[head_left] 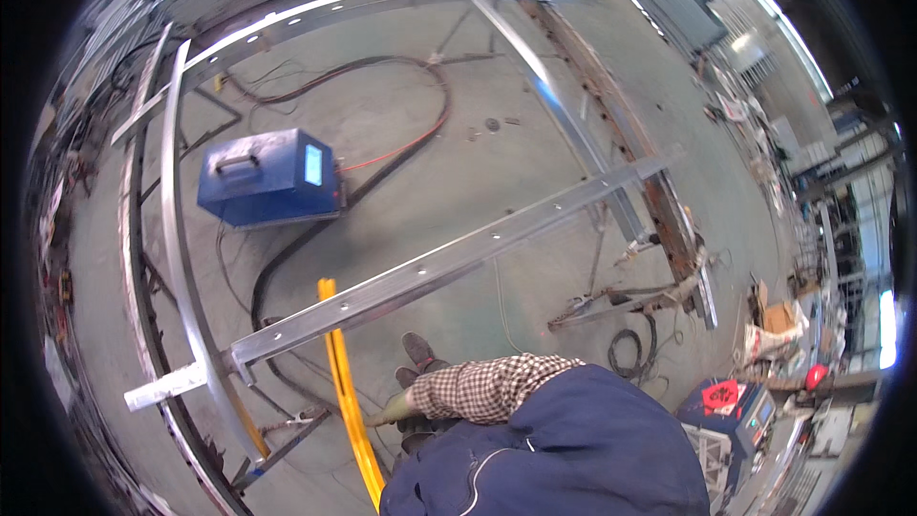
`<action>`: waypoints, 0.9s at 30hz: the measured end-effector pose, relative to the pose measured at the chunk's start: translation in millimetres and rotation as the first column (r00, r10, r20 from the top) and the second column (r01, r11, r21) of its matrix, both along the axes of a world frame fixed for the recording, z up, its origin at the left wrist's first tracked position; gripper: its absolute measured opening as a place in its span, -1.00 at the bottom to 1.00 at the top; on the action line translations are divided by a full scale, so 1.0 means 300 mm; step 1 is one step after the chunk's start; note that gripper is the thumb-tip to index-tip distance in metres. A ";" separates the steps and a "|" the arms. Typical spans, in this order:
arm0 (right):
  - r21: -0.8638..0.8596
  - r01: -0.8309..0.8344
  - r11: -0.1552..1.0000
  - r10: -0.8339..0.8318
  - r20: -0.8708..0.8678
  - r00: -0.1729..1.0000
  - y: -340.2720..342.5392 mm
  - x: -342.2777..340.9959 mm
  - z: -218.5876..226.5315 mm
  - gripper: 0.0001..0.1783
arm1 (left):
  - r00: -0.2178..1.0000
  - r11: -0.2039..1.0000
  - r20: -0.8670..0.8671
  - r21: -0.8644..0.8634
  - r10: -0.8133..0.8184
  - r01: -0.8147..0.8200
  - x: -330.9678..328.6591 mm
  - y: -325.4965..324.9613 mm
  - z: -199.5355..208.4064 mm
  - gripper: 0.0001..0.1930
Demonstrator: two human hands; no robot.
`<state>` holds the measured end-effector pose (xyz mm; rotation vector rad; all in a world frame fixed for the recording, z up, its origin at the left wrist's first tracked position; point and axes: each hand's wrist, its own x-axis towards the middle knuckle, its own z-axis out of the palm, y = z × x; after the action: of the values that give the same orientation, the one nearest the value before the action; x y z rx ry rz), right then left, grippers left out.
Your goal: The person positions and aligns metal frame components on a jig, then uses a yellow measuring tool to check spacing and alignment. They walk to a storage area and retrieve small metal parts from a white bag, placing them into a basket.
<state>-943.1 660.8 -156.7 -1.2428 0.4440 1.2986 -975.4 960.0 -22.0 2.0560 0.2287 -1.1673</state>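
Observation:
A checkered sleeve reaches out from under my dark blue garment, and at its end my right hand (391, 409), in a greenish glove, is closed at the edge of a long yellow bar (346, 392). The bar has a groove along its length and looks like a level; its lower end passes out of sight by my garment. Its upper end crosses in front of a holed metal beam (420, 272); whether they touch I cannot tell. The fingers are partly hidden behind the bar. My left hand is not in view.
Metal bars form a large frame, with a curved bar (172, 191) at left and a rusty rail (659, 201) at right. Inside stands a blue machine (253, 177) with cables on the floor. Another machine (740, 420) and a cable coil (630, 354) are at right.

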 end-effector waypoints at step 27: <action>0.164 0.786 -0.596 -0.762 -0.424 -0.490 -0.796 -0.766 0.197 -0.81 | -0.142 -0.152 0.292 -0.013 -0.946 0.988 0.249 -1.361 0.108 -0.28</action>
<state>-1172.9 421.9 -97.5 0.1642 0.9066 -0.4367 -900.7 551.7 10.3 1.8293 -1.9841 -1.6058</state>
